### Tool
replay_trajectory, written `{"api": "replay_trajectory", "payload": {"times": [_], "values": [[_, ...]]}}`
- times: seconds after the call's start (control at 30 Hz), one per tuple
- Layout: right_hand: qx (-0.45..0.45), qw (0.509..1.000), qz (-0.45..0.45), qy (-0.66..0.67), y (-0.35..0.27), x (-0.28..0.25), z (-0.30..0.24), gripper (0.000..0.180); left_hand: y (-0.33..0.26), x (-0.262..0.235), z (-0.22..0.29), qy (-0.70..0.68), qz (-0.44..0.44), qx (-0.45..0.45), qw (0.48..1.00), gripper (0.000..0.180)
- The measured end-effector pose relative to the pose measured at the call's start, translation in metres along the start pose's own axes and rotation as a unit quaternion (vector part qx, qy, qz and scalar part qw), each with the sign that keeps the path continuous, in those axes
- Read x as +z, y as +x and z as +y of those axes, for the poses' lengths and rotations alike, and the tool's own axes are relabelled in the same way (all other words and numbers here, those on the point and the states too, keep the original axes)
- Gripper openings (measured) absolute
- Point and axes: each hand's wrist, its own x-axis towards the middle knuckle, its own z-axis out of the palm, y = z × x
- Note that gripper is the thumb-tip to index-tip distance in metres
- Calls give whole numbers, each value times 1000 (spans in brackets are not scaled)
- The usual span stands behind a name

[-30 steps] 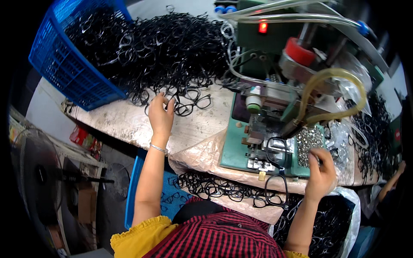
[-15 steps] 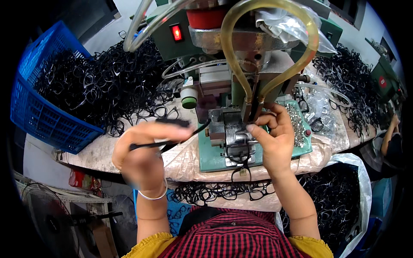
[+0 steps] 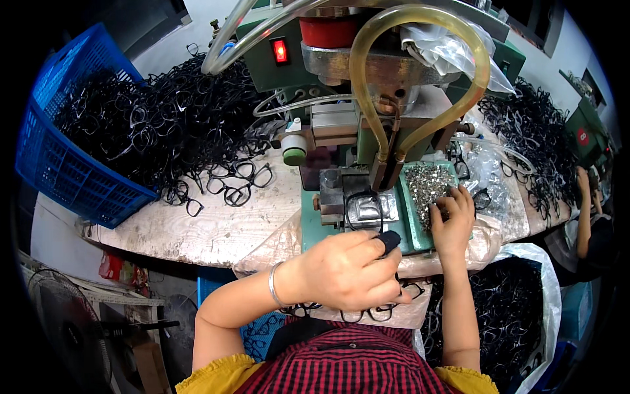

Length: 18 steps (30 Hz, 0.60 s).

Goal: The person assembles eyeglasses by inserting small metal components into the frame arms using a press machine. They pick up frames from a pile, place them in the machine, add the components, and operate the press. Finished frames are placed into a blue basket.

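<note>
A black eyeglass frame (image 3: 363,209) lies on the metal fixture of a green bench machine (image 3: 341,59). My left hand (image 3: 348,270) is closed at the frame's near edge and holds it there, with a black cover on one fingertip. My right hand (image 3: 453,220) rests with bent fingers in the green tray of small silvery metal parts (image 3: 426,180) just right of the fixture. Whether it has picked up a part is hidden by the fingers.
A blue basket (image 3: 65,174) and a big heap of black frames (image 3: 164,125) fill the bench's left. A few loose frames (image 3: 233,184) lie nearer. More frames (image 3: 538,138) are piled at right, beside another person's arm (image 3: 586,210). A white bag of frames (image 3: 518,308) hangs below.
My left hand came from the heap at left to the machine with a frame and set it on the fixture. My right hand went from the fixture back to the tray.
</note>
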Motion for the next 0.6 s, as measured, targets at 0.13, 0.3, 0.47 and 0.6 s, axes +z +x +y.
{"api": "replay_trajectory", "payload": {"times": [0.13, 0.3, 0.47, 0.6], "values": [[55, 993, -8, 109, 18, -6, -3, 13, 0, -6, 9, -48, 0, -19, 999, 43], [-71, 997, -1, 38, 11, 6, -15, 11, 1, -2, 4, -83, 21, -24, 996, 39], [-166, 983, -72, -38, 28, 15, -19, 16, -11, 0, 19, -59, 74, -56, 994, 36], [32, 980, 3, 196, 12, 9, -2, 17, -79, -21, 37, 46, 105, -219, 969, 31]]}}
